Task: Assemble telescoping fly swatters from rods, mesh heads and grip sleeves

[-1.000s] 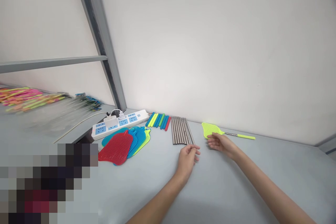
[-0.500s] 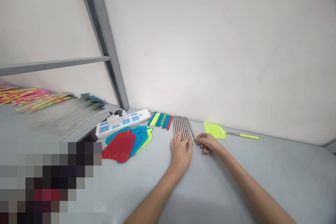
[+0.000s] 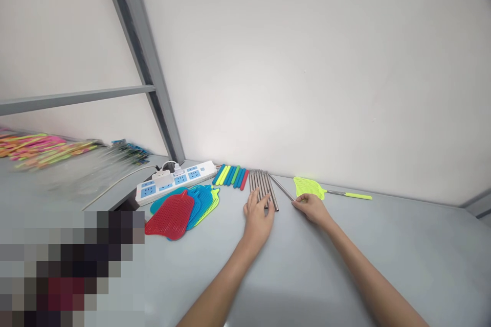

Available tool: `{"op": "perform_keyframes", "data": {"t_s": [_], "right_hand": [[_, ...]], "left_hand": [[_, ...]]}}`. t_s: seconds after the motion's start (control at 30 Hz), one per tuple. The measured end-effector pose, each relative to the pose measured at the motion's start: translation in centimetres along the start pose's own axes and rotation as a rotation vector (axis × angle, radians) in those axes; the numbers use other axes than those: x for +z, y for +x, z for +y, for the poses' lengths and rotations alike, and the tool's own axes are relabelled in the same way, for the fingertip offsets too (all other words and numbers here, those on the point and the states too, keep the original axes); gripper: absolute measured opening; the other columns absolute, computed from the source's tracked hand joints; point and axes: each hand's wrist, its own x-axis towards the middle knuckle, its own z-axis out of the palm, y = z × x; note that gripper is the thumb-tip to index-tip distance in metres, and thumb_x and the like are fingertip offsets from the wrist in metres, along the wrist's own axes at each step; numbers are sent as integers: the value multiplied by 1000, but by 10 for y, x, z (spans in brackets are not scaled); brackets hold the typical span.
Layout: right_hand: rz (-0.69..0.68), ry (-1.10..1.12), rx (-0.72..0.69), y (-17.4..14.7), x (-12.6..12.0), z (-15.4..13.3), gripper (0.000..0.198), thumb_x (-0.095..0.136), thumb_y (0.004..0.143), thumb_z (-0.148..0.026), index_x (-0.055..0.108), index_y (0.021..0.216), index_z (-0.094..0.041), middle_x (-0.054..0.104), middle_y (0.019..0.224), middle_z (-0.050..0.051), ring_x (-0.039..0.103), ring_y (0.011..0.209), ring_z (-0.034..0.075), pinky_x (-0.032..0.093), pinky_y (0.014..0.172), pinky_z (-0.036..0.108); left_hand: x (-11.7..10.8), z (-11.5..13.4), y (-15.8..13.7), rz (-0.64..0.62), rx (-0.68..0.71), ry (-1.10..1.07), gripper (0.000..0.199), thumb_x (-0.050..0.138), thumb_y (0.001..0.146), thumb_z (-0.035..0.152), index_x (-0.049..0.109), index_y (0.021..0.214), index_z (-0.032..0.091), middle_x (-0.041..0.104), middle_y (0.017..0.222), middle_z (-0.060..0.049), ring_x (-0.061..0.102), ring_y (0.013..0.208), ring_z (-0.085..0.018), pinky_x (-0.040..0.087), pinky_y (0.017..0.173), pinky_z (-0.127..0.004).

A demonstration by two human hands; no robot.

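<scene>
I see the left hand flat on the metal rods on the counter. The right hand pinches one rod, angled right of that row, near the yellow swatter.

A blocky blur hides the lower left corner — the bright sticks far left look smeared.

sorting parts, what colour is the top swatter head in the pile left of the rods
Red; the top swatter head shows clearly in the head view.
</scene>
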Motion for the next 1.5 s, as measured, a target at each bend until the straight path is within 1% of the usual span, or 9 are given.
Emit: {"op": "perform_keyframes", "data": {"t_s": [0.27, 0.37, 0.5, 0.57, 0.67, 0.97, 1.17, 1.33, 1.5], "right_hand": [[-24, 223, 78, -10, -16, 12, 28, 53, 66, -40, 57, 60, -13, 31, 35, -8, 26, 27, 5, 20, 27, 19], [-28, 315, 53, -17, -19, 15, 32, 51, 68, -43, 59, 64, -13, 40, 41, -4, 33, 31, 5, 28, 31, 19], [-39, 420, -7, -25, -19, 17, 32, 54, 67, -44, 60, 68, -13, 57, 63, 5, 47, 44, 8, 35, 37, 20], [-39, 462, -26, -27, -18, 18, 31, 57, 65, -43, 60, 70, -13, 59, 67, 6, 48, 45, 9, 35, 38, 21], [-25, 527, -48, -29, -19, 18, 28, 60, 64, -41, 61, 70, -14, 56, 58, 1, 40, 39, 6, 33, 38, 21], [-41, 787, -69, -31, -29, 27, 21, 64, 63, -34, 63, 72, -15, 51, 60, 0, 43, 49, 8, 37, 46, 22], [-36, 907, -79, -30, -31, 32, 17, 63, 65, -32, 63, 71, -16, 50, 58, -1, 43, 50, 8, 38, 46, 21], [-34, 950, -74, -32, -31, 31, 17, 62, 66, -32, 63, 71, -16, 50, 58, -1, 43, 49, 8, 38, 44, 21], [-26, 966, -65, -35, -31, 30, 17, 62, 66, -31, 63, 71, -15, 50, 58, 0, 43, 49, 8, 37, 43, 20]], "left_hand": [[-2, 4, -1, -40, 102, -58, 32, 37, 80, 29, 57, 103, 21, 44, 123, -8, 36, 115, -20, 26, 94, -38], [1, 5, -3, -70, 133, -54, 32, 36, 80, 28, 57, 103, 20, 47, 120, -8, 40, 112, -19, 29, 93, -38], [5, 4, -6, -94, 190, -134, 30, 36, 81, 27, 57, 102, 20, 48, 118, -6, 42, 110, -17, 31, 93, -34], [6, 5, -7, -103, 199, -169, 29, 36, 81, 26, 56, 101, 20, 49, 117, -6, 42, 110, -16, 31, 94, -33], [6, 6, -8, -101, 209, -222, 29, 37, 81, 26, 54, 104, 21, 50, 115, -5, 42, 109, -16, 31, 93, -33], [3, 14, -9, -15, 58, -436, 38, 40, 81, 31, 37, 118, 24, 48, 115, -6, 47, 100, -16, 38, 82, -30], [0, 17, -9, -26, 48, -525, 28, 40, 80, 31, 47, 105, 21, 59, 92, -5, 54, 83, -14, 40, 75, -28], [2, 15, -9, 0, 32, -490, 18, 43, 77, 33, 51, 85, 19, 57, 77, -2, 54, 71, -14, 41, 68, -27], [2, 14, -9, -16, 35, -465, 16, 41, 78, 32, 49, 81, 19, 55, 75, -1, 52, 70, -13, 41, 67, -26]]}}
